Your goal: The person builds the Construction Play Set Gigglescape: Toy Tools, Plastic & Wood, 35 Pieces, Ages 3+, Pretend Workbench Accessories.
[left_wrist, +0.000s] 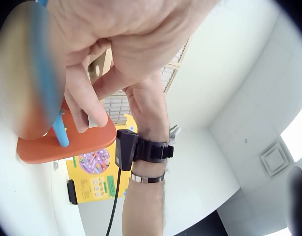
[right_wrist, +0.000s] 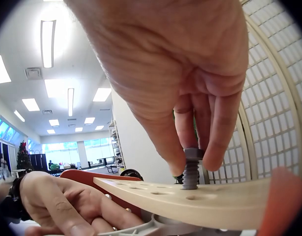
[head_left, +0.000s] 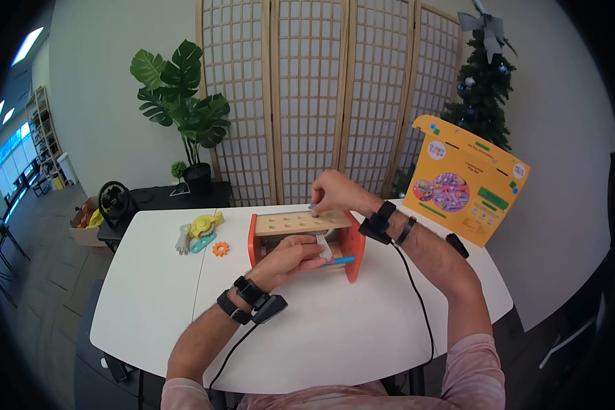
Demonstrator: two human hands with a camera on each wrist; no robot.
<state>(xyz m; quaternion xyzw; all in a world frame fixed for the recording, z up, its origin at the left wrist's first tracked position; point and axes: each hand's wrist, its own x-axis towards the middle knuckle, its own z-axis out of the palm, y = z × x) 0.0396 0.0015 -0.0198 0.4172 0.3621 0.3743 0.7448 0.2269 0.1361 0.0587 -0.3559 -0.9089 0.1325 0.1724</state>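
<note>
The right hand is arching above the wooden board, its thumb and fingers pointing down and holding a pinch, while the right arm is bending at the elbow to the board's right. The left hand is gripping lower down on the board's near side, the left forearm slanting in from the near left.

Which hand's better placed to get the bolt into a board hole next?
Right, most likely: the right hand pinches the bolt near its head, threads down, at the holed board. The left hand is lower, holding a gray piece, so seems worse placed.
</note>
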